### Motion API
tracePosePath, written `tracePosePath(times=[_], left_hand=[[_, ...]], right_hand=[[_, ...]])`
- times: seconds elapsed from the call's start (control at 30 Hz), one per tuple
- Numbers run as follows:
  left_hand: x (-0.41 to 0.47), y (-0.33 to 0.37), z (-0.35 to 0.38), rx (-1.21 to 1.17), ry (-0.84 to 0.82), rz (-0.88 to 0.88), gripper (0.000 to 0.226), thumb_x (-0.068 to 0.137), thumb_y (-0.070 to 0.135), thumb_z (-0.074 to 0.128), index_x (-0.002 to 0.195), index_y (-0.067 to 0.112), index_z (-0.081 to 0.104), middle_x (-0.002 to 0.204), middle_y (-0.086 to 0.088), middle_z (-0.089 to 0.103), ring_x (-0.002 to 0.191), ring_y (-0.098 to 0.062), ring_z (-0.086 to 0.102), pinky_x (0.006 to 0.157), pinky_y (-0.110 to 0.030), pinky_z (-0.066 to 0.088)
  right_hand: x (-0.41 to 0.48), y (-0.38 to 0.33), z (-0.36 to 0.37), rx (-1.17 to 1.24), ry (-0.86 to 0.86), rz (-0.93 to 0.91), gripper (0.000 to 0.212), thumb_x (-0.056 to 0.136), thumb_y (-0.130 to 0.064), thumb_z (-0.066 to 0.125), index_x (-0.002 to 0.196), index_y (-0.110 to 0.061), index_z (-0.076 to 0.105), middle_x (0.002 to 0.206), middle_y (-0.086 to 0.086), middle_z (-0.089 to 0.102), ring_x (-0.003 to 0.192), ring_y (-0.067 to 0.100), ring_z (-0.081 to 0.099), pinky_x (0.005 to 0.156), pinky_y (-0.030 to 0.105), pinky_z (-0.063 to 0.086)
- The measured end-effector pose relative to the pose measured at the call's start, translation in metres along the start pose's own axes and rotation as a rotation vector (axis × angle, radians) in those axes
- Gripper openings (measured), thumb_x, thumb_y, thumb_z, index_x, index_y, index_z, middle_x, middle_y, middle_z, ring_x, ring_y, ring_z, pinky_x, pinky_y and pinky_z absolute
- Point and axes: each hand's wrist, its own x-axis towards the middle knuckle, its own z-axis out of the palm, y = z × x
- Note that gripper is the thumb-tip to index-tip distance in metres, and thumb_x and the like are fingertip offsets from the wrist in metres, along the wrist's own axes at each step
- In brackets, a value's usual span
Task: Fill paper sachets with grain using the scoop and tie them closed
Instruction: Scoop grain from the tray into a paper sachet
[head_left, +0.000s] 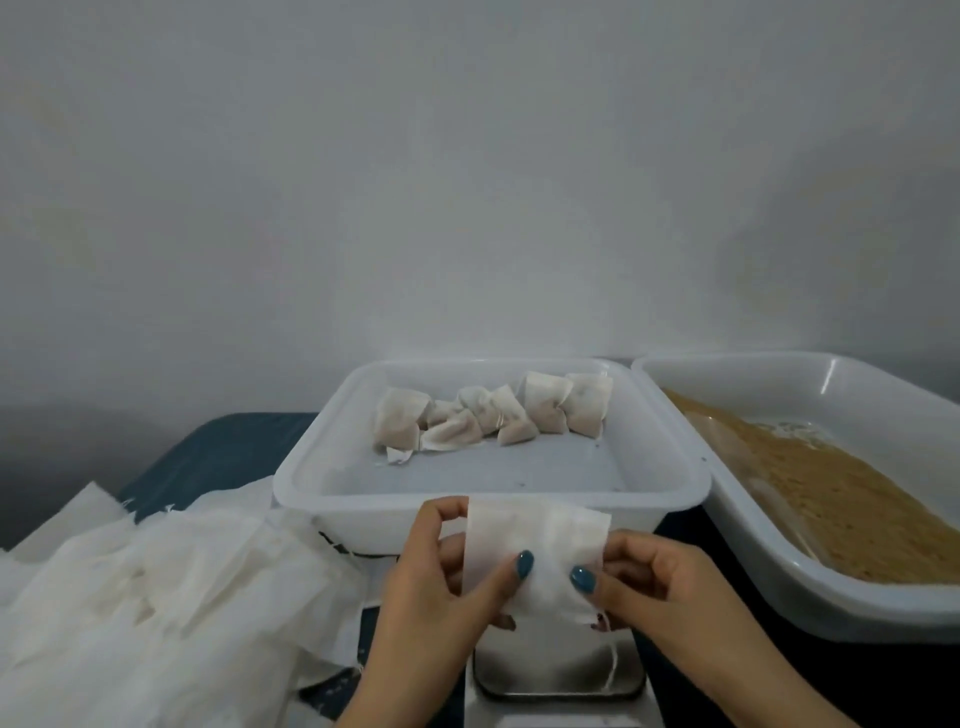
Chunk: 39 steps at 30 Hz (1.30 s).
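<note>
Both hands — left hand (441, 587) and right hand (670, 587) — pinch an empty paper sachet (535, 556) between thumbs and fingers, just before the tray (488, 499) of tied sachets (488, 415).

- I hold an empty sachet (535, 551) between my left hand (441, 582) and my right hand (670, 587), in front of me.
- Just behind it stands the middle tray (488, 501), with filled sachets (488, 415) in a row along its far side.
- The right tray (779, 597) sits beside the middle one, touching it at the far corner, with grain (831, 493) in it.
- A pile of empty sachets (156, 582) lies to my left.
- A metal plate (556, 675) lies below my hands.
- A wall (467, 182) stands behind both trays.
</note>
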Motion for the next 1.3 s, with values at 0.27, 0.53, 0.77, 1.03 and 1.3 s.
tracePosePath(times=[0.27,0.53,0.77,1.03,1.3], left_hand=[[-0.005,-0.003,-0.002,0.046,-0.029,0.062,0.049,0.070,0.039,0.077,0.110,0.023,0.053,0.088,0.004,0.077,0.077,-0.014,0.074,0.062,-0.026,0.059],[-0.011,-0.007,0.003,0.003,-0.020,0.118,0.048,0.069,0.042,0.076,0.107,0.020,0.057,0.087,0.001,0.077,0.078,-0.016,0.075,0.061,-0.022,0.057],[-0.009,-0.011,0.002,-0.037,0.056,0.120,0.043,0.069,0.041,0.075,0.103,0.021,0.059,0.089,0.002,0.077,0.079,-0.016,0.075,0.059,-0.027,0.059],[-0.010,-0.016,0.004,-0.025,0.068,0.148,0.038,0.071,0.040,0.075,0.101,0.022,0.060,0.085,-0.001,0.077,0.076,-0.018,0.074,0.057,-0.031,0.061],[-0.011,-0.016,0.007,-0.023,0.055,0.152,0.035,0.074,0.035,0.073,0.100,0.017,0.060,0.080,-0.005,0.075,0.072,-0.019,0.073,0.056,-0.030,0.060]], right_hand=[[-0.005,0.007,0.001,-0.060,0.121,-0.225,0.023,0.077,-0.033,0.075,0.080,-0.026,0.053,0.063,0.006,0.065,0.056,0.017,0.063,0.056,0.020,0.051],[-0.007,0.010,0.002,-0.104,0.149,-0.323,0.017,0.090,-0.025,0.059,0.100,-0.032,0.071,0.087,0.004,0.072,0.068,0.024,0.071,0.059,0.025,0.057],[-0.008,0.008,0.004,-0.097,0.111,-0.300,0.015,0.087,-0.028,0.064,0.101,-0.027,0.068,0.093,0.003,0.075,0.071,0.019,0.070,0.058,0.024,0.055],[-0.009,0.009,0.002,0.138,0.105,-0.181,0.011,0.090,-0.008,0.061,0.095,-0.004,0.052,0.078,0.014,0.069,0.067,0.025,0.065,0.055,0.031,0.056],[-0.009,0.011,0.005,-0.069,0.120,-0.254,0.029,0.085,0.010,0.066,0.074,-0.016,0.056,0.068,0.004,0.065,0.059,0.016,0.063,0.054,0.024,0.053]])
